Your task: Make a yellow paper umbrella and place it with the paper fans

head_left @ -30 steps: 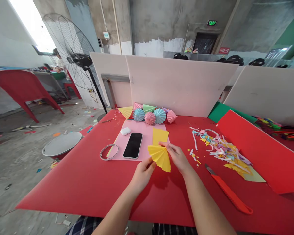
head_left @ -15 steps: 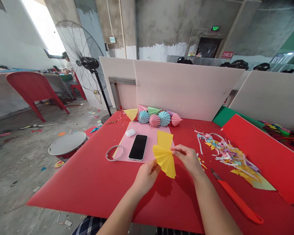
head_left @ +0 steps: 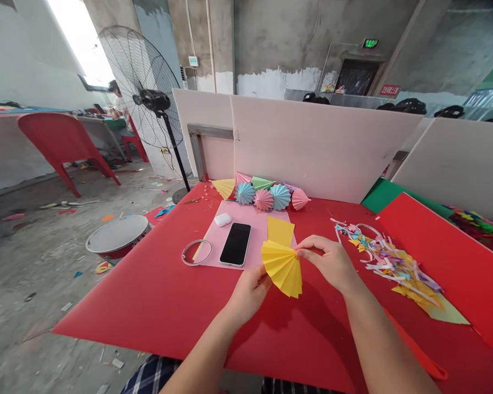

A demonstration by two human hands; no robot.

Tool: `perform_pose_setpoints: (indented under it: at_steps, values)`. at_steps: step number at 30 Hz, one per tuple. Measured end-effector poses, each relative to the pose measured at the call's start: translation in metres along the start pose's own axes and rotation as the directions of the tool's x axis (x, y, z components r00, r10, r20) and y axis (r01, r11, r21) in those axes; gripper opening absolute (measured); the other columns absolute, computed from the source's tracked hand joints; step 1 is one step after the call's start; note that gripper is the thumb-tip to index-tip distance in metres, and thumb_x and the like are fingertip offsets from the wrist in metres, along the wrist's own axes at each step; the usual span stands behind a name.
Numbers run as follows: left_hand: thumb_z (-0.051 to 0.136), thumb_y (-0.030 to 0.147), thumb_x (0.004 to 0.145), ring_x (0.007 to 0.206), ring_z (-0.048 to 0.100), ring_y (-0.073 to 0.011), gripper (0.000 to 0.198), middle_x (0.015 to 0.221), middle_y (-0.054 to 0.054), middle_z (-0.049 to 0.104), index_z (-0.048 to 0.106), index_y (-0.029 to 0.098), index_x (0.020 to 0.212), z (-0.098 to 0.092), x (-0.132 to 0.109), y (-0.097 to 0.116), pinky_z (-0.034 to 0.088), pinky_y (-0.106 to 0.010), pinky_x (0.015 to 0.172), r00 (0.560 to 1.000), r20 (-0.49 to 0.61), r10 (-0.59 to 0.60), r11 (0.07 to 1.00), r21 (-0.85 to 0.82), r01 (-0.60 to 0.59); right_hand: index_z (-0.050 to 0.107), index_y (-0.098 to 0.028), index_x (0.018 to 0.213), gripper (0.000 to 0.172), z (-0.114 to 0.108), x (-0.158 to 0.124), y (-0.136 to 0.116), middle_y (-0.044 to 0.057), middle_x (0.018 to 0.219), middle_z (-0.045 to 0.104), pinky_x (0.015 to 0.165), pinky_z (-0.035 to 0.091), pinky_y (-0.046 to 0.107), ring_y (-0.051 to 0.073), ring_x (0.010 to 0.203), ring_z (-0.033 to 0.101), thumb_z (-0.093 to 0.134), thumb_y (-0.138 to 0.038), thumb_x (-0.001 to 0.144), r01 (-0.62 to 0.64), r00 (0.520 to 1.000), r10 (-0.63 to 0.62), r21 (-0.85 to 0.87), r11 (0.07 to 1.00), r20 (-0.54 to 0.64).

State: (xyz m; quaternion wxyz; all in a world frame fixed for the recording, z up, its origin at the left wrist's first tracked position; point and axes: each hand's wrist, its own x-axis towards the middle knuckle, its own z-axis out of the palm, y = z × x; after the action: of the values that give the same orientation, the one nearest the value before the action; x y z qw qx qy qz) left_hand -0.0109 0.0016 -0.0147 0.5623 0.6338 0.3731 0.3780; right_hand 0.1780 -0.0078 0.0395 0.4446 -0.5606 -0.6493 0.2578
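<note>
A pleated yellow paper fan (head_left: 283, 269) is held above the red tabletop between both hands. My left hand (head_left: 250, 293) grips its left outer edge, thumb and fingers closed on the paper. At the point where the folds meet, my right hand (head_left: 327, 262) pinches the fan from the right. Just behind it lies a flat yellow paper piece (head_left: 280, 230) on a pink sheet (head_left: 255, 218). A phone (head_left: 235, 244) and a white earphone case (head_left: 222, 219) rest on that sheet too. My right forearm hides much of the red-handled cutter (head_left: 421, 350).
Several folded paper cones (head_left: 263, 199) stand along the back by a white board (head_left: 312, 148). A metal ring (head_left: 196, 252) lies left of the phone. Paper scraps (head_left: 398, 268) pile up at right, beside a raised red panel (head_left: 443, 273). A standing fan (head_left: 154, 101) is beyond the table.
The yellow fan has turned slightly and its pleats look rounder and more spread. My right hand has shifted a little right, its forearm now covering the cutter's blade.
</note>
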Motion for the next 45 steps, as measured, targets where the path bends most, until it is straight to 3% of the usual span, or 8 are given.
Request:
perform_pose_setpoints:
  at_steps: [4, 8, 11, 14, 19, 24, 37, 45]
  values:
    - [0.041, 0.028, 0.084, 0.083, 0.056, -0.0202, 0.029, 0.088, -0.005, 0.063, 0.064, 0.018, 0.099, -0.002, -0.001, -0.003, 0.044, -0.029, 0.073, 0.996, 0.055, 0.071, 0.994, 0.074, -0.075, 0.068, -0.027, 0.074, 0.015, -0.004, -0.001, -0.007, 0.003, 0.08, 0.067, 0.072, 0.046, 0.033, 0.02, 0.078, 0.06, 0.062, -0.041, 0.073, 0.045, 0.999, -0.045, -0.04, 0.998, 0.004]
    - [0.043, 0.034, 0.085, 0.101, 0.051, -0.0222, 0.029, 0.108, -0.007, 0.057, 0.061, 0.023, 0.106, -0.01, 0.002, -0.01, 0.039, -0.032, 0.087, 0.978, -0.135, 0.161, 0.97, 0.202, -0.132, 0.067, -0.027, 0.075, 0.013, -0.025, 0.017, -0.015, 0.002, 0.079, 0.067, 0.07, 0.046, 0.031, 0.019, 0.076, 0.061, 0.061, -0.039, 0.074, 0.105, 0.981, -0.133, -0.189, 0.976, -0.143]
    - [0.044, 0.033, 0.085, 0.099, 0.051, -0.021, 0.027, 0.11, -0.006, 0.055, 0.061, 0.025, 0.104, -0.016, 0.004, -0.016, 0.04, -0.03, 0.083, 0.951, -0.272, 0.144, 0.964, 0.255, -0.073, 0.068, -0.024, 0.078, 0.016, -0.052, 0.061, -0.017, 0.003, 0.078, 0.066, 0.066, 0.044, 0.03, 0.017, 0.071, 0.059, 0.058, -0.037, 0.076, 0.151, 0.88, -0.313, -0.413, 0.898, -0.358]
    - [0.042, 0.032, 0.086, 0.092, 0.052, -0.0193, 0.028, 0.106, -0.006, 0.057, 0.059, 0.025, 0.107, -0.018, 0.006, -0.021, 0.042, -0.029, 0.075, 0.952, -0.291, 0.096, 0.973, 0.23, -0.028, 0.068, -0.02, 0.077, 0.022, -0.071, 0.128, -0.009, 0.005, 0.079, 0.064, 0.067, 0.041, 0.029, 0.016, 0.069, 0.055, 0.054, -0.037, 0.079, 0.175, 0.756, -0.509, -0.622, 0.763, -0.412]
    - [0.041, 0.03, 0.086, 0.092, 0.054, -0.02, 0.033, 0.103, -0.007, 0.059, 0.052, 0.024, 0.116, -0.011, 0.003, -0.022, 0.043, -0.031, 0.077, 0.964, -0.26, 0.056, 0.977, 0.214, 0.001, 0.068, -0.019, 0.079, 0.022, -0.06, 0.224, 0.031, 0.007, 0.082, 0.065, 0.059, 0.033, 0.028, 0.017, 0.071, 0.052, 0.051, -0.032, 0.081, -0.032, 0.795, -0.43, -0.737, 0.675, -0.427]
    - [0.04, 0.025, 0.085, 0.094, 0.055, -0.0206, 0.031, 0.103, -0.007, 0.061, 0.055, 0.024, 0.112, -0.007, 0.001, -0.025, 0.043, -0.032, 0.082, 0.98, -0.191, 0.053, 0.969, 0.246, -0.004, 0.069, -0.019, 0.082, 0.024, -0.03, 0.262, 0.068, 0.009, 0.086, 0.065, 0.056, 0.029, 0.029, 0.019, 0.073, 0.05, 0.048, -0.033, 0.082, -0.092, 0.832, -0.357, -0.74, 0.666, -0.425]
    - [0.041, 0.021, 0.085, 0.101, 0.056, -0.0179, 0.032, 0.108, -0.004, 0.062, 0.055, 0.025, 0.113, -0.002, -0.004, -0.024, 0.044, -0.029, 0.087, 0.994, -0.11, -0.025, 0.942, 0.329, 0.06, 0.066, -0.017, 0.098, 0.036, -0.003, 0.283, 0.106, 0.014, 0.094, 0.063, 0.066, 0.034, 0.033, 0.025, 0.085, 0.053, 0.048, -0.042, 0.08, -0.135, 0.933, -0.142, -0.687, 0.714, -0.33]
    - [0.037, 0.025, 0.087, 0.103, 0.055, -0.0197, 0.032, 0.111, -0.003, 0.061, 0.057, 0.026, 0.112, -0.004, -0.003, -0.025, 0.045, -0.03, 0.085, 1.0, -0.002, -0.029, 0.893, 0.45, 0.027, 0.067, -0.018, 0.081, 0.028, 0.008, 0.192, 0.098, 0.013, 0.091, 0.063, 0.075, 0.035, 0.035, 0.026, 0.092, 0.051, 0.047, -0.038, 0.079, -0.048, 0.962, -0.063, -0.392, 0.919, -0.264]
